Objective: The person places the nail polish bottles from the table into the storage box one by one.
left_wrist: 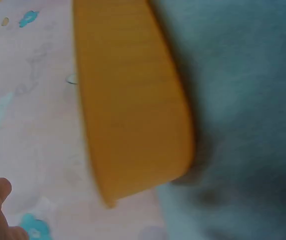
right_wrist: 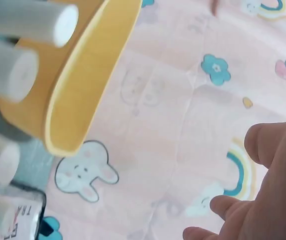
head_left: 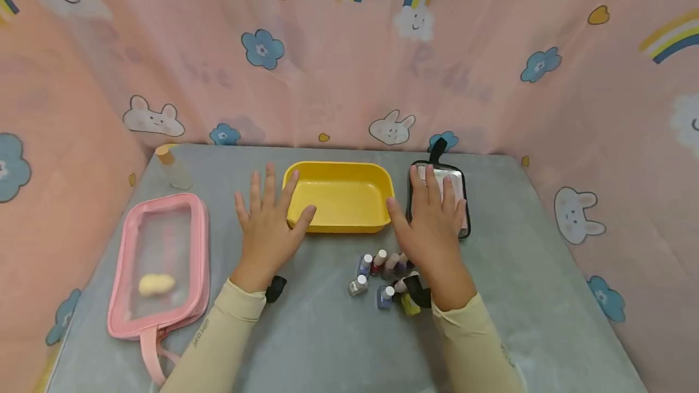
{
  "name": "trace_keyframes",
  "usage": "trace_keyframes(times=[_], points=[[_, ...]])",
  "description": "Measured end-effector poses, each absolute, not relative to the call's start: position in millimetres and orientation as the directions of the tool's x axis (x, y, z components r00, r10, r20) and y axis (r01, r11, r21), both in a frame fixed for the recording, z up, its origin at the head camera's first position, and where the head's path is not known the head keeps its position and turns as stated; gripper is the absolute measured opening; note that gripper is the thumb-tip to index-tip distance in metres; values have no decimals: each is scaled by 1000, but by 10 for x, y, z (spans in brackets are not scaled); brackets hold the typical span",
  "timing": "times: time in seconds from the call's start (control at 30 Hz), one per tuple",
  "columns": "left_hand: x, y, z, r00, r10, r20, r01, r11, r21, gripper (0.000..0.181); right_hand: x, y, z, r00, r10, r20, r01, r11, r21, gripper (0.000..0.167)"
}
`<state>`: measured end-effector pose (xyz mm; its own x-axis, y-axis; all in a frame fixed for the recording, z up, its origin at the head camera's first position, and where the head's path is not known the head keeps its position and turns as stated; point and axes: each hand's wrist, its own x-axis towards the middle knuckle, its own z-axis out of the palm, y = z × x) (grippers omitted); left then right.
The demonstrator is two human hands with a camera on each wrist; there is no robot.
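Yellow tray (head_left: 344, 196) straight ahead of you
Your left hand (head_left: 270, 232) has its fingers apart at the tray's left end; your right hand (head_left: 434, 232), fingers also apart, is over the black-edged pouch (head_left: 455, 182), small bottles (head_left: 377, 265) clustered near that wrist

In the right wrist view, big dark letters stand on the pale front of a black-edged pouch (right_wrist: 27, 212) at the lower left of the frame. One bit looks like "TRA", but it is tipped and not sharp, so I can't be sure. Under it are more dark letters, cut off and too hard to read. In the head view, small dark letters sit on the left sleeve (head_left: 221, 335), low and left of the middle. They are too tiny to read. The right sleeve (head_left: 475, 344), at the lower right, has a small dark mark, too blurry to tell.
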<state>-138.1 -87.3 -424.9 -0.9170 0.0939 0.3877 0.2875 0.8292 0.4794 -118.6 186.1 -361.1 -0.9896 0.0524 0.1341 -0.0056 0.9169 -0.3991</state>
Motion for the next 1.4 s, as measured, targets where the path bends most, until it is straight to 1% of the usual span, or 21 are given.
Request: trace_keyframes(times=[0.07, 0.17, 0.27, 0.37, 0.47, 0.57, 0.67, 0.77, 0.87, 0.97, 1.2, 1.4], points=[[-1422, -894, -4359, -944, 86, 317, 252, 810, 530, 76, -1151, 1945, -3608, -990, 62, 128, 3, 909, -417, 75], [-1478, -934, -4539, -966, 86, 243, 216, 785, 581, 78, -1098, 2076, -3624, -991, 68, 117, 8, 894, -448, 72], [-1523, -961, -4709, -978, 116, 174, 202, 741, 640, 80, -1034, 2199, -3672, -993, 58, 103, -1, 867, -499, 69], [-1565, -968, -4841, -979, 155, 131, 201, 662, 722, 80, -961, 2324, -3764, -995, 27, 95, -30, 837, -546, 66], [-1615, -974, -4927, -974, 171, 151, 222, 558, 800, 75, -906, 2435, -3870, -996, -14, 86, -62, 807, -588, 63], [-1639, -981, -4989, -966, 173, 192, 252, 474, 844, 64, -854, 2535, -3965, -997, -38, 64, -70, 769, -635, 61], [-1635, -978, -5036, -963, 171, 207, 261, 411, 874, 50, -795, 2614, -4042, -999, -30, 19, -34, 726, -686, 59], [-1633, -971, -5073, -963, 163, 212, 259, 369, 893, 44, -750, 2660, -4106, -998, -24, -49, 20, 686, -727, 57], [-1631, -964, -5100, -965, 154, 214, 256, 353, 900, 45, -744, 2673, -4176, -992, -39, -121, 64, 666, -743, 55], [-1635, -965, -5109, -965, 146, 218, 256, 354, 900, 47, -776, 2659, -4231, -986, -56, -159, 82, 665, -742, 50], [-1637, -954, -5088, -968, 145, 203, 243, 361, 900, 47, -853, 2643, -4286, -980, -82, -180, 75, 684, -726, 38], [-1632, -960, -5079, -968, 148, 203, 245, 375, 894, 48, -881, 2644, -4270, -975, -61, -215, 114, 691, -714, 33]])
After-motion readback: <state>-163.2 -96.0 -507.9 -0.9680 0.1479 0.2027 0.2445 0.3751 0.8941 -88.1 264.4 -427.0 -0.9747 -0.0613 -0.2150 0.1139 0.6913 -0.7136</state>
